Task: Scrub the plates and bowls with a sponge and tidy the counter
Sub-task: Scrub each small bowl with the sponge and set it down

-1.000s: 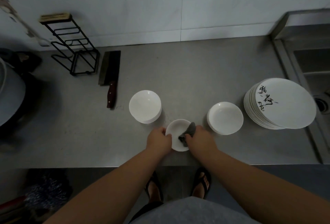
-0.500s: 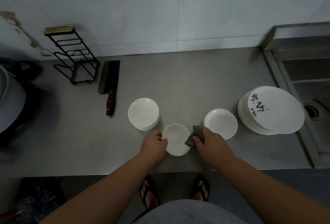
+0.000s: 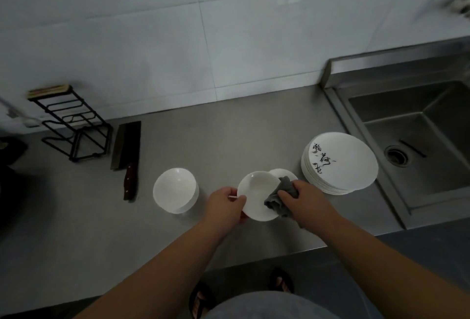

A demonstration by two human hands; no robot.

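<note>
sponge [image 3: 274, 203] covers dish [image 3: 255, 195] rim (stack [image 3: 281, 172] half-hidden)

A grey stainless-steel bench [image 3: 229, 140] carries a black wire rack [image 3: 73, 130] at its back left, a dark-handled steel cleaver [image 3: 127, 148] just beside it, stacked white bowls [image 3: 175, 190] near the front edge, and a stack of white plates with black brushwork [image 3: 340, 161] at its right edge.

A plain white dish [image 3: 255, 195], a grey sponge [image 3: 279, 199] and white bowls [image 3: 174, 190] are shown against a grey counter [image 3: 229, 135], with white plates [image 3: 342, 163] marked in black brush lettering, a black wire rack [image 3: 73, 128] and a red-brown-handled cleaver [image 3: 128, 157].
</note>
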